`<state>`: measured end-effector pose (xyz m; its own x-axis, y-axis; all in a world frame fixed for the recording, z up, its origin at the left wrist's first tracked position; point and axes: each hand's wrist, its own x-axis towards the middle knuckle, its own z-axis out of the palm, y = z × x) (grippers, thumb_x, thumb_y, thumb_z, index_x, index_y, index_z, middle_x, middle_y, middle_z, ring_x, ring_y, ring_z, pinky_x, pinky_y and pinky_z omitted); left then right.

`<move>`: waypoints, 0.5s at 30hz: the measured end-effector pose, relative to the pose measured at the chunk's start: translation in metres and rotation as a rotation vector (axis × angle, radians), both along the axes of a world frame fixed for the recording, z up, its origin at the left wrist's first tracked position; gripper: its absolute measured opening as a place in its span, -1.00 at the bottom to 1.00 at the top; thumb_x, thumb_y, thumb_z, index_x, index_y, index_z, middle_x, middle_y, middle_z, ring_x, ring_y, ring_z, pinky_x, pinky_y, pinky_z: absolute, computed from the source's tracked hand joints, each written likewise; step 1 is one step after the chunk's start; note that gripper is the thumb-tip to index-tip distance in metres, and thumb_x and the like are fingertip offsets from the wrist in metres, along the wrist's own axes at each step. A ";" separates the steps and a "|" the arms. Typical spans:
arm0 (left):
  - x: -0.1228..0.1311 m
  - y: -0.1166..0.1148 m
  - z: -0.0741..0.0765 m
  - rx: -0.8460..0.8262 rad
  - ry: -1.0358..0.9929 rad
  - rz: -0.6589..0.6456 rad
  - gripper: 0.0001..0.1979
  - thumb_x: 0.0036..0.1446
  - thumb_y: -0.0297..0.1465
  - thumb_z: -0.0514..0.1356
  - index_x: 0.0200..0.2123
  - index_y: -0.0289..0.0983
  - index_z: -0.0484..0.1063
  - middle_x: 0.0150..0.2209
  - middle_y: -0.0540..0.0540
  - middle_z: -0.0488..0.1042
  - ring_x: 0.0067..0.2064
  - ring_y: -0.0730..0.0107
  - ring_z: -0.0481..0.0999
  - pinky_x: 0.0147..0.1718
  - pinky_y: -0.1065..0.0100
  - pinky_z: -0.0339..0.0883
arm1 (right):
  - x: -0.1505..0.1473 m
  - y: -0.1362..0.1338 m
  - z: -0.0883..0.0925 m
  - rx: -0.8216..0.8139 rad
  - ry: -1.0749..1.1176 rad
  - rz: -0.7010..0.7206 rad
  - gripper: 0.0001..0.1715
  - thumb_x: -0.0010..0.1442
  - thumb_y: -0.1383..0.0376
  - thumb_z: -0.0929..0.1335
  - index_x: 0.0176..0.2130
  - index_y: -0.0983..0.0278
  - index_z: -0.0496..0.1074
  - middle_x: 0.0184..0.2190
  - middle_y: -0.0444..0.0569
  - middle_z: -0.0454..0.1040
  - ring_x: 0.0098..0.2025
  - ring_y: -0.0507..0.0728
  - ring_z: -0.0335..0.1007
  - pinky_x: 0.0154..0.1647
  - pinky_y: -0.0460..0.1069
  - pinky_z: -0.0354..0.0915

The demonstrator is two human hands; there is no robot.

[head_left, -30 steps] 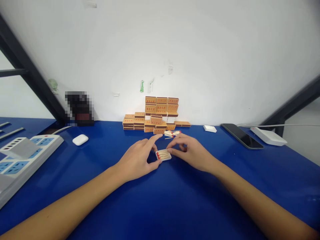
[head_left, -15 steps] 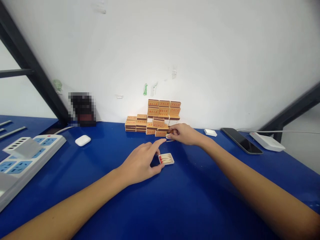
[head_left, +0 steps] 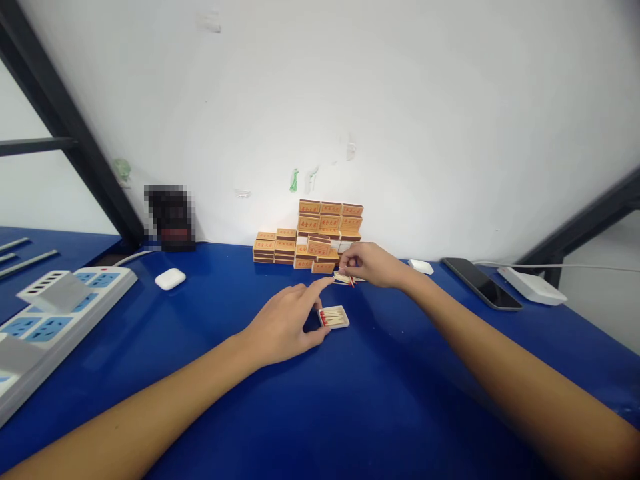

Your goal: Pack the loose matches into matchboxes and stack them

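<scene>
A small white matchbox tray (head_left: 345, 325) with several red-tipped matches (head_left: 332, 317) in it lies on the blue table. My left hand (head_left: 287, 327) grips the tray's left end, thumb in front and fingers behind, with the index finger stretched forward. Just beyond the tray, a loose pile of matches (head_left: 344, 279) lies on the table. Over that pile is my right hand (head_left: 369, 264), fingertips pinched together among the matches; the exact number held is hidden. Orange matchboxes (head_left: 330, 223) are stacked against the wall behind my right hand, lower on the left side.
On the left are a power strip (head_left: 70, 327) with a white plug adapter (head_left: 54, 291) and a white earbud case (head_left: 170, 279). A blurred dark object (head_left: 171, 217) stands by the wall. To the right lie a small white block (head_left: 421, 267), a phone (head_left: 480, 283) and a white device (head_left: 533, 287) with a cable.
My right hand has lifted slightly and shifted right, uncovering more of the loose matches. My left hand stays at the tray. The view has turned slightly.
</scene>
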<state>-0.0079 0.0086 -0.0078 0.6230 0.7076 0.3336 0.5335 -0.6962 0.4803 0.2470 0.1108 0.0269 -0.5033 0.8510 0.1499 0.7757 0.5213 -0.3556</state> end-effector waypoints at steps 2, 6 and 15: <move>0.000 0.000 0.001 -0.001 0.002 0.005 -0.22 0.23 -0.37 0.31 0.42 -0.09 0.03 -0.09 -0.05 0.58 -0.05 0.12 0.55 -0.02 0.08 0.41 | 0.003 -0.006 0.002 0.022 0.060 -0.006 -0.77 0.20 0.17 0.42 -0.40 0.25 0.58 -0.45 -0.08 0.52 -0.42 0.07 0.31 -0.37 -0.04 0.17; 0.001 -0.001 0.001 -0.011 0.006 0.011 -0.21 0.23 -0.37 0.31 0.42 -0.09 0.03 -0.09 -0.04 0.58 -0.05 0.13 0.54 -0.03 0.08 0.41 | 0.008 -0.028 0.004 -0.019 0.327 -0.096 -0.72 0.21 0.09 0.43 -0.32 0.27 0.58 -0.44 -0.06 0.54 -0.43 0.07 0.32 -0.37 -0.02 0.23; 0.003 -0.001 0.001 0.008 -0.009 0.014 -0.22 0.21 -0.38 0.32 0.41 -0.09 0.05 -0.09 -0.03 0.58 -0.06 0.15 0.55 -0.05 0.10 0.43 | -0.008 -0.094 -0.010 -0.278 0.724 -0.113 -0.68 0.16 0.06 0.52 -0.28 0.25 0.54 -0.33 -0.03 0.62 -0.35 0.09 0.45 -0.27 0.02 0.35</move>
<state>-0.0051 0.0075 -0.0072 0.6101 0.7134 0.3448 0.5388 -0.6926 0.4797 0.2386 0.0170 0.0167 -0.2697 0.9457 0.1814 0.3435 0.2704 -0.8994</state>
